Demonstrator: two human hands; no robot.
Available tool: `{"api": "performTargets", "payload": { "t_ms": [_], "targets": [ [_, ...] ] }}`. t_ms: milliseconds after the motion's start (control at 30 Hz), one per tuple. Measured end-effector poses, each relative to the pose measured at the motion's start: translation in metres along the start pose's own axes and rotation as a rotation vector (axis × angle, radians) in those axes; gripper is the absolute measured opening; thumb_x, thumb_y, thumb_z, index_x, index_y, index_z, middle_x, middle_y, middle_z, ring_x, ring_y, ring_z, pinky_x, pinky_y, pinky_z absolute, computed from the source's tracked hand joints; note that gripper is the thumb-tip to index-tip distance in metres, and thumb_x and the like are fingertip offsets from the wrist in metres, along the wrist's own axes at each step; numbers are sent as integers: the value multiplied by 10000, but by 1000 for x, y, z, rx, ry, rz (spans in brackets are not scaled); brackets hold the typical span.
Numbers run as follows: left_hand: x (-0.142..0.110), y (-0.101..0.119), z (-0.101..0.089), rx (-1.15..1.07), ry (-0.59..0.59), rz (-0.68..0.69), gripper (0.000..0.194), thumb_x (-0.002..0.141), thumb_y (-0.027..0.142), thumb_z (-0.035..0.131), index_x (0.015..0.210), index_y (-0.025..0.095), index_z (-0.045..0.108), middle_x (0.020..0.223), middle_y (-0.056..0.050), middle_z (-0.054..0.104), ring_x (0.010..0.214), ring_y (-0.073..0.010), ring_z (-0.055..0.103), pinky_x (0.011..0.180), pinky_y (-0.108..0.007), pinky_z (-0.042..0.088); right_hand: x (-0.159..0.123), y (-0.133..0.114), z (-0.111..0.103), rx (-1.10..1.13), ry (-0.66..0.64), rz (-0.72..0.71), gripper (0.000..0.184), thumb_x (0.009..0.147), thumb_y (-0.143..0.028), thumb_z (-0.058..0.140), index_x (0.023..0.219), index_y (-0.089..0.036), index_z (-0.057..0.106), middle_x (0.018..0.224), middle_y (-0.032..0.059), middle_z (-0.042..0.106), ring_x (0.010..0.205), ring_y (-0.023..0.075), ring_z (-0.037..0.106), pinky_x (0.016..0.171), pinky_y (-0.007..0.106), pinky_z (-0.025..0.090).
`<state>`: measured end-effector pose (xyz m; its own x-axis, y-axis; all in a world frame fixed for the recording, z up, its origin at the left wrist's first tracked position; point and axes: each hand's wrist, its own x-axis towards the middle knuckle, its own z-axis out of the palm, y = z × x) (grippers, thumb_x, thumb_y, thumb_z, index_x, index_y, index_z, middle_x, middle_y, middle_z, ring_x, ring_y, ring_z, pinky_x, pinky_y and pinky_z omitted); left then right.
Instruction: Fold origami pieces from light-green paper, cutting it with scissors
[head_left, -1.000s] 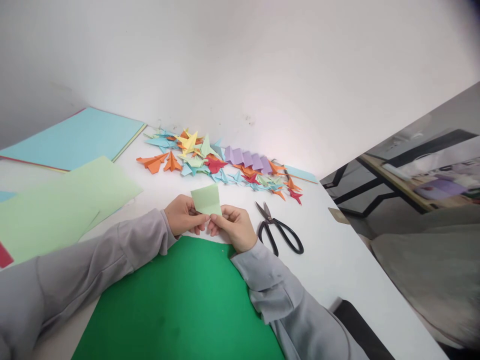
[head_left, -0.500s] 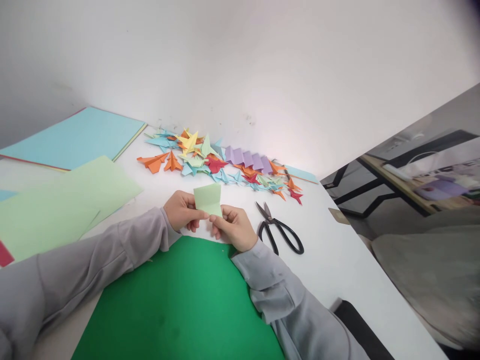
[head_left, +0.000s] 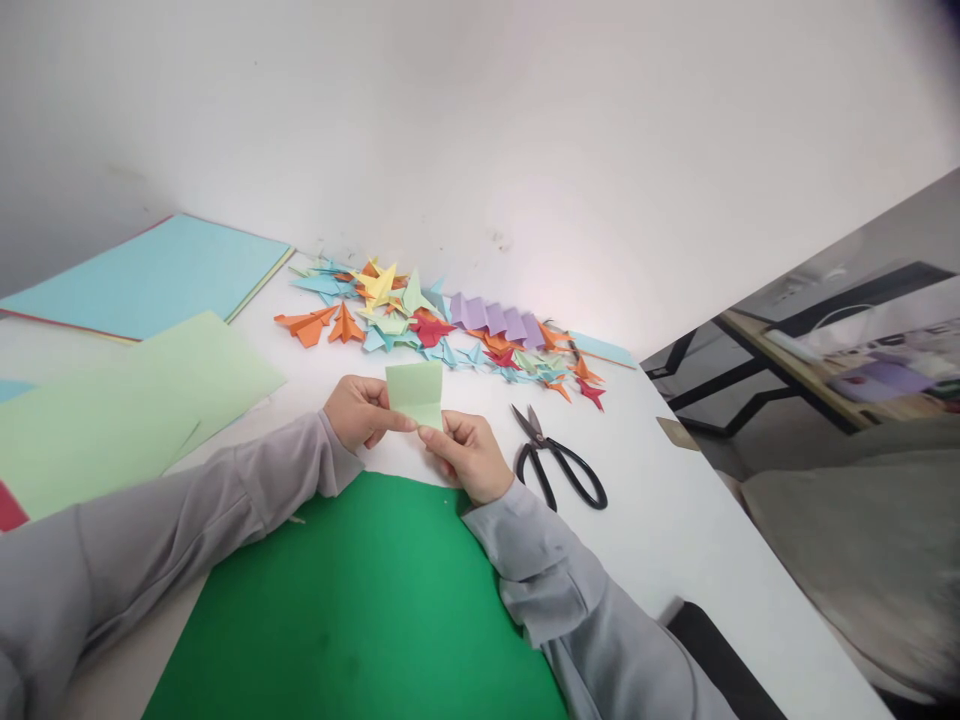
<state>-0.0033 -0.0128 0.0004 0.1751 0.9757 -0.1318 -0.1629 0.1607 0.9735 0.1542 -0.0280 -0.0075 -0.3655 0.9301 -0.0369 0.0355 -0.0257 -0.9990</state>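
Note:
A small light green sheet of paper with a horizontal crease across it is held up between my hands. My left hand is closed, its thumb and fingers pinching the lower left part of the sheet. On the other side, my right hand grips the bottom edge between thumb and fingers. Both thumb tips nearly meet at the lower edge. Just below the hands lies a large green sheet. Black-handled scissors rest, blades slightly apart, to the right of my right hand.
Folded paper planes in several colours lie along the wall, with a purple pleated strip among them. Large light green sheets and a blue-topped paper stack are at the left. A black object sits near the right table edge.
The small paper has risen slightly and stands flatter towards me, its upper part showing taller. My left hand has shifted a little up and left; my right hand is nearly still.

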Motion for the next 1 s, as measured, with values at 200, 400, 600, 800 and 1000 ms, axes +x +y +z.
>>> {"api": "performTargets", "payload": {
  "t_ms": [200, 400, 600, 800, 1000],
  "targets": [
    [1, 1, 0, -46, 20, -5, 400, 354, 178, 767, 353, 160, 367, 216, 80, 360, 205, -28, 278, 258, -165, 143, 0, 0, 0, 24, -3, 16, 364, 645, -454, 655, 512, -173, 465, 321, -82, 412, 269, 30, 278, 291, 182, 168],
    [0, 3, 0, -53, -22, -49, 428, 388, 265, 777, 346, 160, 364, 205, 64, 368, 191, -29, 271, 256, -173, 149, 0, 4, -2, 53, -1, 29, 345, 655, -435, 652, 522, -171, 474, 324, -81, 426, 259, 28, 278, 283, 177, 168],
    [1, -1, -4, -45, -100, -52, 419, 456, 326, 765, 379, 159, 389, 226, 56, 406, 195, -42, 304, 252, -175, 186, 0, 6, -3, 76, 2, 23, 337, 663, -405, 653, 514, -165, 470, 316, -84, 426, 253, 22, 278, 288, 170, 172],
    [-1, 0, -4, 142, -137, 1, 339, 530, 312, 738, 466, 141, 453, 277, 44, 466, 232, -42, 360, 275, -153, 245, 1, 5, -2, 84, -69, 2, 257, 663, -379, 663, 614, -146, 566, 499, -16, 598, 392, 73, 511, 403, 193, 394],
    [-2, 1, -2, 231, -199, 1, 201, 611, 271, 668, 562, 107, 564, 407, 16, 553, 322, -78, 490, 331, -177, 394, 4, 6, -2, 124, -6, 5, 239, 641, -354, 686, 596, -145, 577, 484, -22, 592, 372, 73, 507, 384, 190, 410]
  ]
}}
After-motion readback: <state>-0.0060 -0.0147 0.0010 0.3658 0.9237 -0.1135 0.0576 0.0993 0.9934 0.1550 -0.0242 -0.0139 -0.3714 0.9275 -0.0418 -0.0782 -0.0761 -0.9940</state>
